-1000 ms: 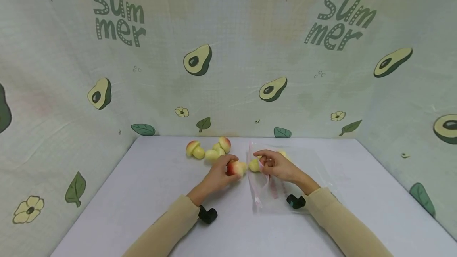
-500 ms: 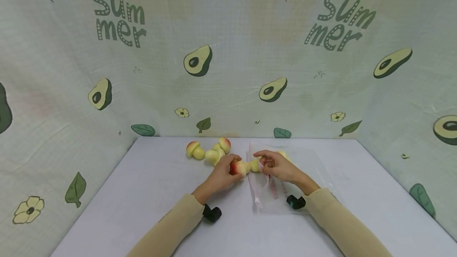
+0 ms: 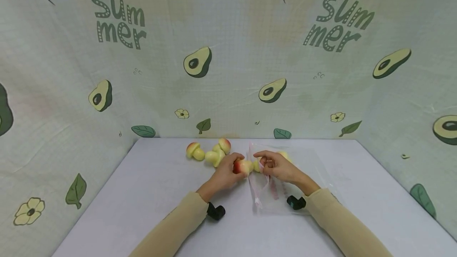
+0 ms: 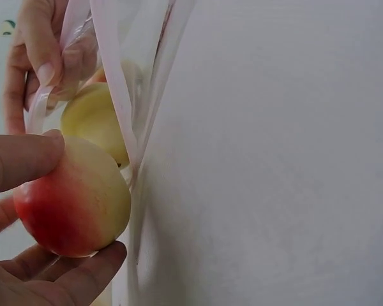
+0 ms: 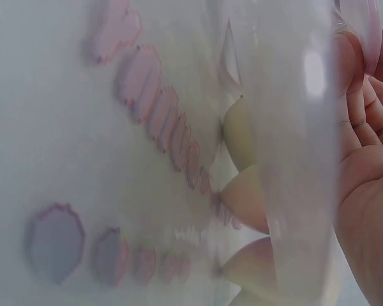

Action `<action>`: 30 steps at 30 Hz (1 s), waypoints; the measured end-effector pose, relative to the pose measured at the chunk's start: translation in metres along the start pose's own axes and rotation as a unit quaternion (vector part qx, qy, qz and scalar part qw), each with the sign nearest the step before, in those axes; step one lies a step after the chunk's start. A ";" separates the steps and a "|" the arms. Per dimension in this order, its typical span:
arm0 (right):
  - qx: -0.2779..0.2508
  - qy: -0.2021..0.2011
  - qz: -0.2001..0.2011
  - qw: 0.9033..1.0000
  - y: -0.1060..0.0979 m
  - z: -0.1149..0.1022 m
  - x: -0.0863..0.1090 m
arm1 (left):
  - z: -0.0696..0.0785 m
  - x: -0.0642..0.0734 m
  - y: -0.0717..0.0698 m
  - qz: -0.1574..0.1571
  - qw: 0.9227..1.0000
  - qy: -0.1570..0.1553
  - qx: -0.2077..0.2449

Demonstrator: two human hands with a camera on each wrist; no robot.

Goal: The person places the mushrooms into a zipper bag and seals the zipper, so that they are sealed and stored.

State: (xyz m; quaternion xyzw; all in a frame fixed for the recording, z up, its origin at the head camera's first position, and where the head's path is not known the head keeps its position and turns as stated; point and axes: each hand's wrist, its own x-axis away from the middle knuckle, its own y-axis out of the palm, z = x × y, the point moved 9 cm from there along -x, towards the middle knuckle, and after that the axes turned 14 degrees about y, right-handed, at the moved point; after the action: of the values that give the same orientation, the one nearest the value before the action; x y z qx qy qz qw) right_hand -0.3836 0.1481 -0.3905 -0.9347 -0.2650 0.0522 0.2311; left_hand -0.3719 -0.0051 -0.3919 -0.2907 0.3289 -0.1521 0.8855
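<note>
A red-and-yellow peach (image 3: 242, 166) is in my left hand (image 3: 225, 173), thumb on one side and fingers on the other. The left wrist view shows the held peach (image 4: 76, 197) at the bag's mouth, near a yellower peach (image 4: 92, 118) between the pink-edged sides. My right hand (image 3: 280, 165) pinches the rim of the clear plastic bag (image 3: 310, 162) with thumb and curled fingers. In the right wrist view, several pale peaches (image 5: 249, 197) show through the film, beside the right hand (image 5: 370, 153). The bag lies on the table, its mouth toward my left hand.
Several more peaches (image 3: 215, 157) lie grouped on the white table (image 3: 153, 193), just beyond my left hand. A printed cloth (image 3: 228, 50) hangs behind and along both sides. Black wrist cameras (image 3: 216, 211) sit under the sleeves.
My left hand has moved right with its peach, toward the bag's mouth, uncovering more of the peaches behind it. The right hand has stayed in place on the bag.
</note>
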 end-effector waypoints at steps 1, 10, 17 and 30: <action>0.000 0.000 0.000 1.000 0.000 0.000 0.000 | -0.001 0.000 0.000 0.001 1.000 -0.005 0.002; 0.003 -0.008 0.000 1.000 0.000 -0.002 0.001 | -0.008 -0.003 0.004 0.015 0.999 -0.038 0.024; 0.004 -0.006 0.001 1.000 0.000 -0.001 0.001 | -0.005 -0.008 0.007 0.009 1.000 -0.029 0.001; 0.005 -0.001 0.011 1.000 -0.001 0.001 0.000 | -0.006 -0.006 0.011 0.009 0.998 -0.059 -0.009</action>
State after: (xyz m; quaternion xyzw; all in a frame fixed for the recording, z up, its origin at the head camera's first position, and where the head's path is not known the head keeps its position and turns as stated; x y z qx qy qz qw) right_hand -0.3840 0.1497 -0.3907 -0.9362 -0.2547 0.0570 0.2353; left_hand -0.3792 0.0034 -0.3995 -0.3045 0.2798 -0.1238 0.9020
